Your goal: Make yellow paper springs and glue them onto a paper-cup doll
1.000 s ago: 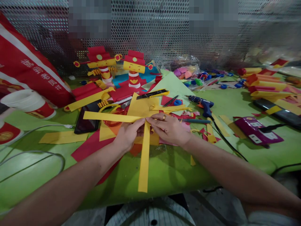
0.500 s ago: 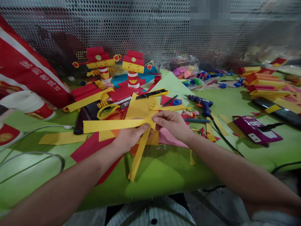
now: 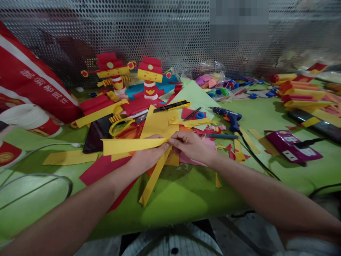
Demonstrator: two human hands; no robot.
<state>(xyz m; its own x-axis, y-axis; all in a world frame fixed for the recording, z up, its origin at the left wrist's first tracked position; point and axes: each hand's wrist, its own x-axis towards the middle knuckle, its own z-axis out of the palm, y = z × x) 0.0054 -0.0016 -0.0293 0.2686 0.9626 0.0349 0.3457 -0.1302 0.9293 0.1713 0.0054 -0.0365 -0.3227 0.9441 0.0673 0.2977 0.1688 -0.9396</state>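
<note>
While hands (image 3: 191,146) pinch strips (image 3: 130,145), a bag (image 3: 216,67) holds pieces (image 3: 205,78).

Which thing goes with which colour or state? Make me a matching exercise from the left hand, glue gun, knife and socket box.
1. Left hand
2. Glue gun
3. Knife
4. Socket box

A. Purple and white
B. Black and yellow
C. Holding yellow strips
D. Dark blue, with a black cord

Right pairs: 1-C, 2-D, 3-B, 4-A
</note>
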